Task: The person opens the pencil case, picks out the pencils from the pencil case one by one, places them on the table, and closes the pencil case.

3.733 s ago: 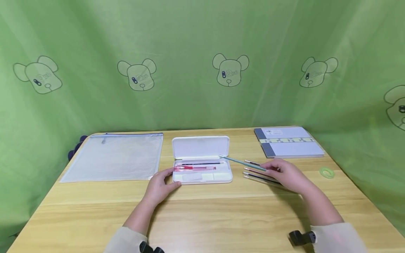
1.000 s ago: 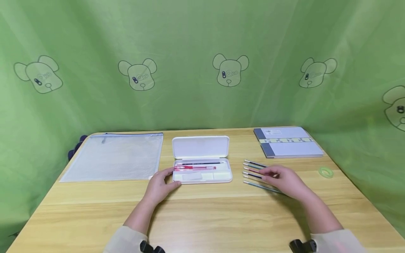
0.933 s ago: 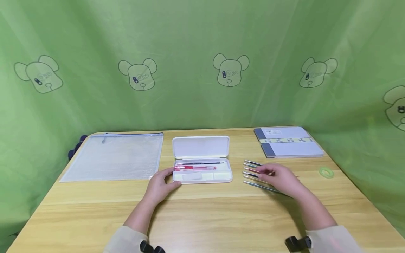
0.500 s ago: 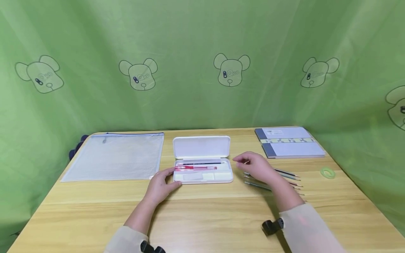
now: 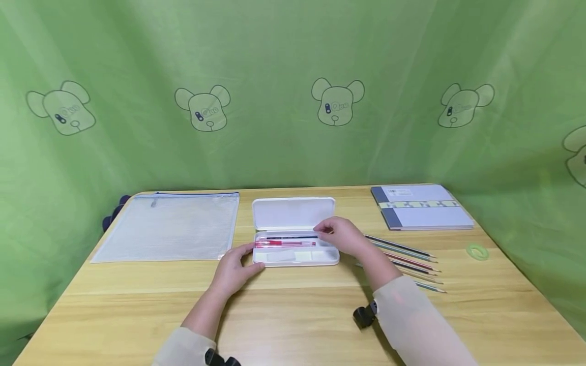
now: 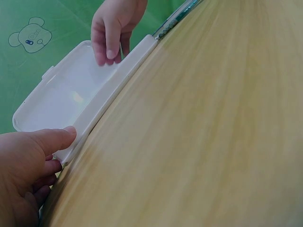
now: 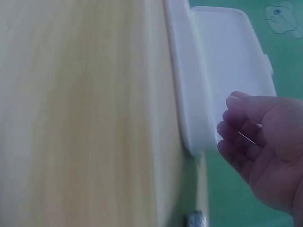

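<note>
A white pencil case lies with its lid raised in the middle of the table. My left hand grips its left end, thumb at the front edge and fingers at the side. Inside are a dark pencil, a red pen and small white pieces. Over the right end hovers my right hand, fingertips right at the dark pencil's end. In the right wrist view its fingers are loosely bent, and nothing shows between them. Several pencils lie fanned on the table, partly hidden under my right forearm.
At the left lies a translucent zip pouch. A banded notebook sits at the back right, with a green ring in front of it. A green curtain hangs behind the table.
Earlier my right hand held a teal pencil, which now lies at the front of the row. It then left the pencils and moved left to the case. My left hand stayed put.
</note>
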The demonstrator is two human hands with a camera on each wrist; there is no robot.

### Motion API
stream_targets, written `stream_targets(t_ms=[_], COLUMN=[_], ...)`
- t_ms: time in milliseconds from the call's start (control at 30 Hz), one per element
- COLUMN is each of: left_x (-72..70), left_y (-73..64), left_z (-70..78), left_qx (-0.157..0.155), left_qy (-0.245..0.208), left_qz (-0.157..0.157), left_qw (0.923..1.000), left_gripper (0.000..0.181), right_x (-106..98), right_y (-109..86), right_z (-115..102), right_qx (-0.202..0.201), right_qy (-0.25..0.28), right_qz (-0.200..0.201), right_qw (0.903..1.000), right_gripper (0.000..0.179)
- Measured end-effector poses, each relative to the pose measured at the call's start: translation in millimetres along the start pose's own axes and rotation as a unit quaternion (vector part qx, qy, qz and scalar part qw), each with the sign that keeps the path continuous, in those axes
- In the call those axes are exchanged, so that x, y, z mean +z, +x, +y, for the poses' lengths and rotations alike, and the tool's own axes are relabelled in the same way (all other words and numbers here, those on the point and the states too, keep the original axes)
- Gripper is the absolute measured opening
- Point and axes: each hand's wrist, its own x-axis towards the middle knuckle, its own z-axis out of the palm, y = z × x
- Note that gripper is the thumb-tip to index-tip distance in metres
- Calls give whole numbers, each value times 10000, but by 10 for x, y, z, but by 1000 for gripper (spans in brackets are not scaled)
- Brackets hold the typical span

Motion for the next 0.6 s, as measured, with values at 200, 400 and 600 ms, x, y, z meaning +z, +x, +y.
stream_targets(t_ms=[200,400,600], left_x=[3,7,5], left_y=[3,5,-2], left_z=[1,8,12], left_qx=[-20,-38,-36], left_qy=[-6,36,25], left_qz=[-2,-1,-12], left_qw=[10000,10000,10000], left_gripper=[60,60,60], right_x=[65,102,145], right_y=[81,99,98], right_z=[-20,-51,-70], right_qx=[61,-113,-154], right_qy=[-338,-842,-1129], right_qz=[-81,-172,-218], right_qw=[9994,9962,9933], right_gripper=[21,22,24])
